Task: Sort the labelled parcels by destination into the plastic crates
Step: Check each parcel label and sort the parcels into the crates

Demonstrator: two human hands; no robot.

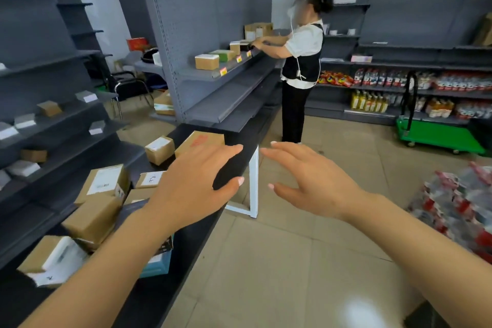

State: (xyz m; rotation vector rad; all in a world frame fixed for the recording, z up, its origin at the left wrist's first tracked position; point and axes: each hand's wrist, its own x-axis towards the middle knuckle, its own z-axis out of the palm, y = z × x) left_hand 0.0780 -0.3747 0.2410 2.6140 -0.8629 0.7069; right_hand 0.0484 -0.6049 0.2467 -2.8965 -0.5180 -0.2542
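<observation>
Several brown cardboard parcels with white labels lie on a long black table [186, 242] at the left. One labelled parcel [106, 182] sits mid-table, a small one [159, 148] lies farther back, and a box with red print [199, 141] is beyond it. My left hand [194, 186] hovers over the table's right edge with straight fingers and holds nothing. My right hand [311, 181] is stretched out over the floor, fingers relaxed, also holding nothing. No plastic crate shows in this view.
Grey shelving [40, 120] with small parcels lines the left. Another person [302, 61] handles boxes at the middle shelf unit [226, 72]. A green trolley [439, 138] stands at the right. Wrapped bottle packs [458, 202] lie on the tiled floor.
</observation>
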